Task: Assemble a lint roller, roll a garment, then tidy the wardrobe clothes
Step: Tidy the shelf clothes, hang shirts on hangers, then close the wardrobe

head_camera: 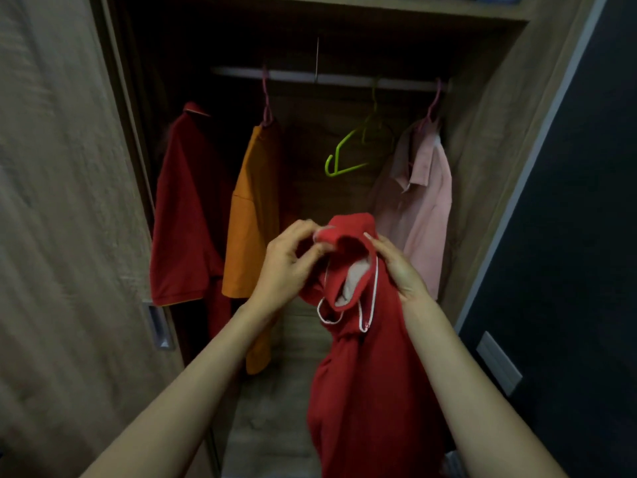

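Prob in the tidy stage w/ hanging left to do: left hand pinches the red shirt at its collar mid-frame, right hand grips its side, green hanger above is bare.

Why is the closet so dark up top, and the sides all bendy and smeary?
Head view: dim light leaves the wardrobe shadowed above the rail; the wide-angle lens bends the door; blur streaks it and softens the left hand pinching the red shirt.

**Red shirt held before open wardrobe**

Left hand pinches the collar of a red shirt; right hand grips its other side. Behind, on the rail, hang a dark red shirt, orange shirt, empty green hanger and pink shirt.
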`<state>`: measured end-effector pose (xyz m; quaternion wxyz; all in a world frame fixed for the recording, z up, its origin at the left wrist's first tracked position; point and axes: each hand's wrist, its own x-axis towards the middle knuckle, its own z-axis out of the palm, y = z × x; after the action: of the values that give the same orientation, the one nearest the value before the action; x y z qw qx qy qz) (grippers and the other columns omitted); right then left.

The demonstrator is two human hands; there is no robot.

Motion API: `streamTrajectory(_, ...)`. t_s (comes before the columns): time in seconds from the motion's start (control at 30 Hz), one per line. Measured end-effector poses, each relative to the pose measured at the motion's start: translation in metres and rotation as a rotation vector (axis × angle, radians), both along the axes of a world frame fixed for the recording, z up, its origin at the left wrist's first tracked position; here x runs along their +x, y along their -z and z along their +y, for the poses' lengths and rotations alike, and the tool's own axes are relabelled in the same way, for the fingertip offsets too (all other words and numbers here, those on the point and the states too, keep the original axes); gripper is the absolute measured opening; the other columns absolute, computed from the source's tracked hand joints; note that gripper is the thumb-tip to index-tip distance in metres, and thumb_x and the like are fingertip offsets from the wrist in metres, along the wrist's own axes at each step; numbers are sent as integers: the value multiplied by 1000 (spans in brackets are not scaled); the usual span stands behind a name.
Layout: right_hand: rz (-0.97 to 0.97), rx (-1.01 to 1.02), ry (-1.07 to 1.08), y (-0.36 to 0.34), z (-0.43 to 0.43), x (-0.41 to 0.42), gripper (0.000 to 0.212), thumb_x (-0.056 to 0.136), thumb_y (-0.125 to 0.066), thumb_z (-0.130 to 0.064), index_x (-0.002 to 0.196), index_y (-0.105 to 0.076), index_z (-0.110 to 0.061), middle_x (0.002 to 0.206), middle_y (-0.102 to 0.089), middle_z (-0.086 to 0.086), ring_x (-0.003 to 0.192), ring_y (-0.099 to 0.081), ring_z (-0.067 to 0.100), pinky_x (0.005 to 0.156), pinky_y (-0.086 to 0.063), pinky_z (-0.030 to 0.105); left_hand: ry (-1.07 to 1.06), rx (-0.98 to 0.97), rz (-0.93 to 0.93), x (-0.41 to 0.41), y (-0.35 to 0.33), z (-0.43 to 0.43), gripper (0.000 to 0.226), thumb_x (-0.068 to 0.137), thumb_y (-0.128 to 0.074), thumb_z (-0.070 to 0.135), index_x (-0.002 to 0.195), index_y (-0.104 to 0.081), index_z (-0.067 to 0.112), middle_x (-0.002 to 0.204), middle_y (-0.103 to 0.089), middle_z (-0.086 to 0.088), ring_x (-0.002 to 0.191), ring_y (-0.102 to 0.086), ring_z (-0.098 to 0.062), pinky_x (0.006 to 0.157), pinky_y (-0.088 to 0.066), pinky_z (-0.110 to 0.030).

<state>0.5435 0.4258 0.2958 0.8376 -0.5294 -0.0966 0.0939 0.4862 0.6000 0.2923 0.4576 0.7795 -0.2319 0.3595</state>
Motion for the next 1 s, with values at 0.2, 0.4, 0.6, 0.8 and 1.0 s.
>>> streamTrajectory(0.2,-253,-348,390,2,11,-28,25,99,-45,-28,118,-57,-17,121,-63,7,110,-59,16,96,-44,26,-103,-439,221,25,-15,0,40,94,-63,38,69,-47,10,60,-47,12,58,-43,-5,61,-37,-32)
streamTrajectory(0.4,-476,-306,413,10,37,-89,70,80,-48,-63,140,-39,-28,125,-43,-34,112,-40,-28,89,-32,-3,-136,-531,287,23,-6,-11,39,94,-65,25,60,-46,21,46,-54,17,43,-44,5,46,-35,-14)
streamTrajectory(0.6,-487,-329,614,32,48,-80,27,89,-62,-32,114,-63,-24,98,-66,-21,89,-59,-18,76,-43,9,-32,-590,319,19,-14,4,40,92,-68,21,59,-46,22,52,-53,12,51,-43,-2,50,-34,-19)
streamTrajectory(0.8,-543,-353,600,2,24,-52,23,90,-53,-37,91,-68,-19,78,-66,-17,72,-61,-13,70,-47,10,40,-485,406,13,-28,42,27,100,-54,25,74,-54,20,71,-53,3,59,-46,-2,55,-38,-17)
streamTrajectory(1.0,-567,-371,656,-29,28,-38,34,95,-53,-31,62,-56,-28,51,-57,-15,53,-54,-9,53,-41,9,51,-449,535,4,-40,45,34,98,-46,53,90,-62,23,79,-68,15,75,-63,2,76,-48,-14)
